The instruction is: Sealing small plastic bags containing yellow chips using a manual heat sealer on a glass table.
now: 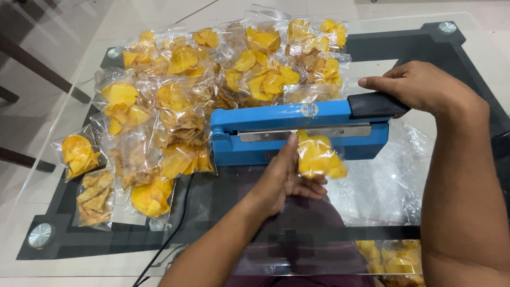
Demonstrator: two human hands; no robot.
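1. One blue heat sealer [276, 125] is seen on a glass table [64, 255]; its long axis runs left to right, with the hinge at the left and the black handle [374, 104] at the right.
2. One small clear bag of yellow chips [317, 158] is held at the sealer's front, its top edge tucked under the sealing bar and its body hanging toward the person.
3. Well over a dozen filled bags [180, 90] are piled behind and to the left of the sealer; an exact count cannot be made, as they overlap. More chips [390, 260] are seen under the glass at the lower right.
4. The left hand [284, 178] is raised palm-right, fingers wrapped around the bag's left side, grasping it.
5. The right hand [425, 87] is laid palm-down on the black handle, fingers closed over it.
6. One black cord [175, 234] is trailed off the table's near edge.
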